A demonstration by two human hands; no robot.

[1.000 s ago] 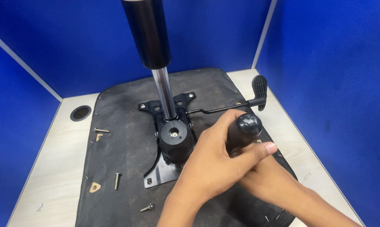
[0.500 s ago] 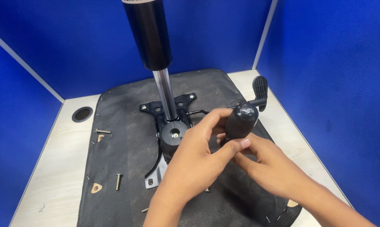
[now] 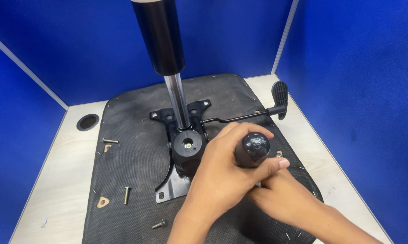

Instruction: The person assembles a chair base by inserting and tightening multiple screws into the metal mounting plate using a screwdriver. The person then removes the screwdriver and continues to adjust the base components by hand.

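L hand (image 3: 222, 174) fingers wrapped around black knob (image 3: 252, 149), right of chair tilt mechanism (image 3: 186, 147) on upturned seat base (image 3: 136, 149). R hand (image 3: 285, 203) tucked under L, finger state can't tell. Loose bolts (image 3: 126, 195) lie left on fabric.

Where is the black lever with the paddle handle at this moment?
In the head view, the black lever runs right from the metal mechanism over the seat underside, beyond the hands.

left hand (image 3: 222, 176): wrapped round black knob (image 3: 252, 148)
right hand (image 3: 283, 201): under the left, touching it
mechanism plate (image 3: 181, 149): on upturned seat (image 3: 136, 149)
desk (image 3: 55, 190): loose screws
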